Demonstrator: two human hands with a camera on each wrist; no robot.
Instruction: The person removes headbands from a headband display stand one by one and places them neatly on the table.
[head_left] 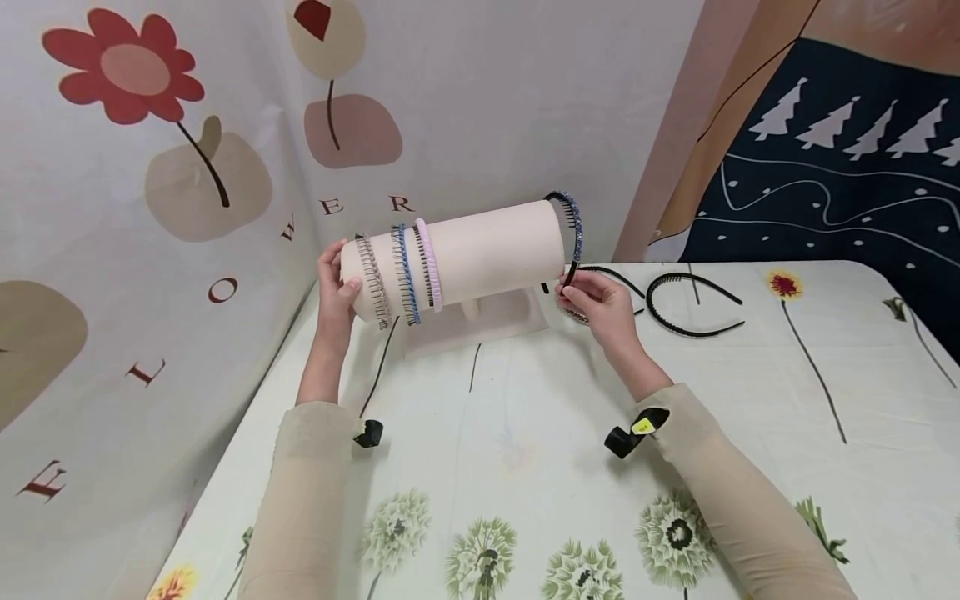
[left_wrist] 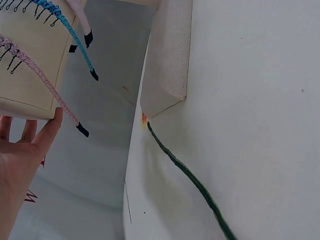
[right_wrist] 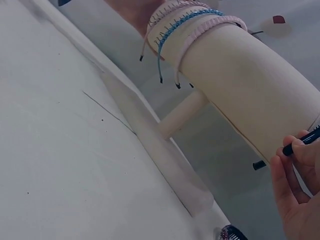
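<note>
A cream cylinder (head_left: 495, 246) on a stand carries three headbands at its left part: a greyish-pink one (head_left: 372, 282), a blue one (head_left: 406, 275) and a lilac one (head_left: 429, 265). My left hand (head_left: 334, 292) holds the cylinder's left end, fingers on it and thumb at the front; the left wrist view shows its fingers (left_wrist: 47, 131) against the end. At the right end, my right hand (head_left: 603, 312) pinches one tip of a dark glittery headband (head_left: 577, 229), whose arc stands around the cylinder's right rim. In the right wrist view that pinched black tip (right_wrist: 300, 144) lies beside the cylinder (right_wrist: 250, 75).
Right of the stand's base (head_left: 510, 321), a black headband (head_left: 693, 333) lies on the flowered tablecloth (head_left: 517, 450). Another headband (head_left: 618, 275) lies partly behind my right hand. A printed cloth (head_left: 487, 100) hangs behind, with a dark tree-patterned one at the right.
</note>
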